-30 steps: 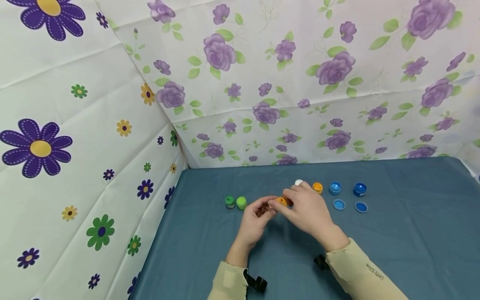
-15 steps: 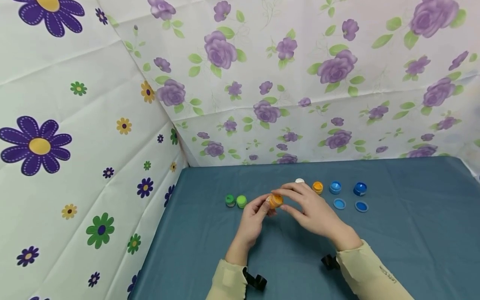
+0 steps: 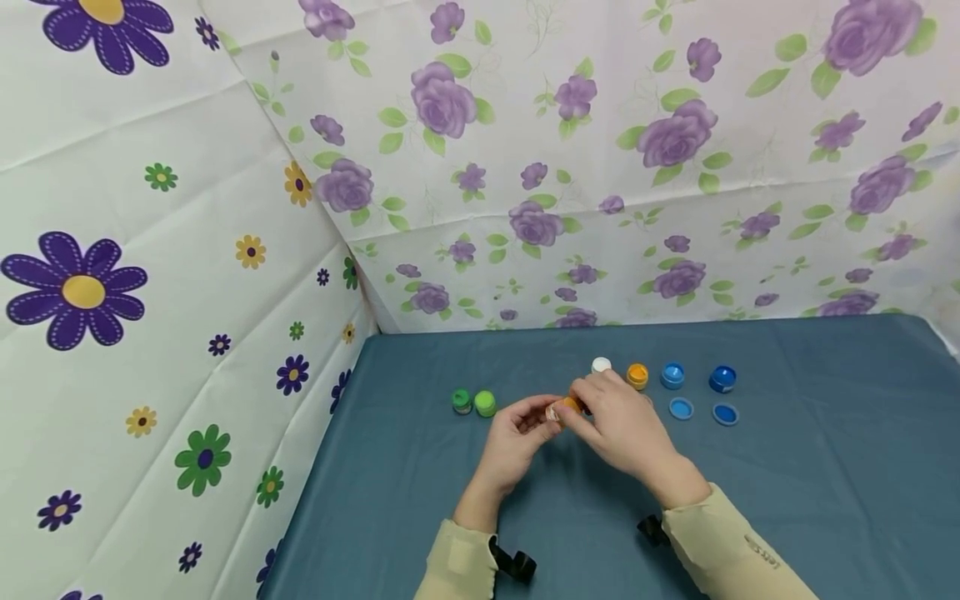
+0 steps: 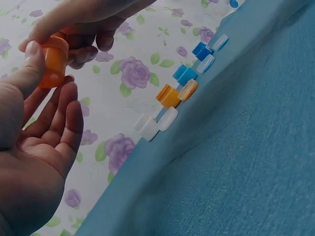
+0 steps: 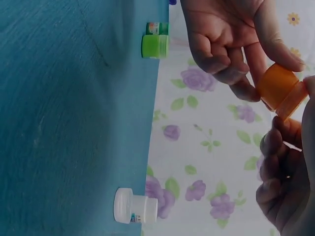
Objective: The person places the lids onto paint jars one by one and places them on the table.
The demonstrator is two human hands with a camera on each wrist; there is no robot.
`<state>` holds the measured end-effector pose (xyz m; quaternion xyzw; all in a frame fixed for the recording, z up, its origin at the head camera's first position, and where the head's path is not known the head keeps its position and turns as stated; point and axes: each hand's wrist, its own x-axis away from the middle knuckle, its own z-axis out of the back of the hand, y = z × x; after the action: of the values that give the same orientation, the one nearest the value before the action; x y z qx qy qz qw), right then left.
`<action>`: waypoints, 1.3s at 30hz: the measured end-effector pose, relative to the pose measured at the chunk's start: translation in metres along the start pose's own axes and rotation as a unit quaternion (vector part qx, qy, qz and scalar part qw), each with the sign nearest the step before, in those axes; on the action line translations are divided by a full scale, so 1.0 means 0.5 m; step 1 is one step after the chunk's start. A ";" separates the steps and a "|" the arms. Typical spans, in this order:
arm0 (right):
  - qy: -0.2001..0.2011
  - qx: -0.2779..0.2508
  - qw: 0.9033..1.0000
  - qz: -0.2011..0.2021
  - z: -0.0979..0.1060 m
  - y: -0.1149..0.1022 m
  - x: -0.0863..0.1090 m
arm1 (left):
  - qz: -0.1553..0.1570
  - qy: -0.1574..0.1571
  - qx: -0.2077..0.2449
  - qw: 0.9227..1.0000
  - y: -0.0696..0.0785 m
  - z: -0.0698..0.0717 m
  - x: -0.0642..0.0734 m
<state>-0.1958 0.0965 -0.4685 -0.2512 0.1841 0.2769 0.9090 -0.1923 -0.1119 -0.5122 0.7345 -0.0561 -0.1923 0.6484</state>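
Above the table, my left hand (image 3: 517, 446) holds a small orange paint jar (image 4: 54, 64) between thumb and fingers. My right hand (image 3: 622, 429) pinches the jar's orange lid (image 5: 292, 101) with thumb and fingertips; the lid sits on the jar, which is tilted on its side. In the head view the right hand covers part of the jar. Just beyond the hands stand a white jar (image 3: 601, 365), a yellow-orange jar (image 3: 637, 376), a light blue jar (image 3: 672, 375) and a dark blue jar (image 3: 722, 379), in a row.
Lids lie in front of the row: white (image 4: 168, 119), orange (image 4: 188, 90), light blue (image 3: 681, 408) and dark blue (image 3: 725, 414). Left of the hands stand a dark green jar (image 3: 461, 402) and a light green jar (image 3: 485, 404), both capped. Flowered cloth hangs behind the table (image 3: 825, 467).
Half a second ago the right hand's fingers were spread away from the orange jar; now they grip its lid again. The left hand has kept its hold, with the jar shifted slightly right.
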 end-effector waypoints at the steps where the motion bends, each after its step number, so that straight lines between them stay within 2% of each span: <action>1: 0.005 0.005 1.000 -0.002 -0.001 -0.002 -0.001 | -0.002 -0.001 0.000 1.000 0.000 -0.001 0.000; 4: 0.013 0.010 1.000 -0.014 -0.001 -0.006 -0.002 | 0.000 0.001 -0.006 1.000 0.000 -0.001 0.001; 8: 0.014 -0.031 0.999 -0.031 0.004 0.000 0.004 | 0.007 0.003 -0.010 1.000 0.006 -0.001 0.001; 10: 0.008 -0.062 0.998 -0.014 0.009 0.007 0.008 | 0.010 0.010 -0.006 1.000 0.007 0.001 0.001; 14: -0.013 -0.094 0.994 0.059 0.020 0.020 0.008 | 0.015 0.025 -0.002 1.000 0.009 0.005 0.000; 18: -0.015 -0.077 0.992 0.096 0.023 0.023 0.004 | 0.007 0.018 0.004 1.000 0.008 0.007 0.000; 25: -0.008 -0.028 0.996 0.090 0.017 0.011 0.000 | -0.006 0.005 0.031 1.000 0.007 0.003 0.002; 29: 0.002 -0.006 0.996 0.084 0.005 0.004 -0.001 | -0.017 0.026 0.047 0.998 0.007 -0.004 0.002; 33: 0.016 0.014 0.996 0.081 -0.002 -0.004 -0.002 | -0.038 0.053 0.041 0.997 0.007 -0.008 0.001; 39: 0.024 0.033 0.996 0.081 -0.004 -0.008 -0.004 | -0.061 0.057 0.026 0.996 0.006 -0.008 0.001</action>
<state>-0.1954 0.0915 -0.4675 -0.2117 0.2350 0.3374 0.8866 -0.1901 -0.1090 -0.5090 0.7630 0.0211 -0.1880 0.6181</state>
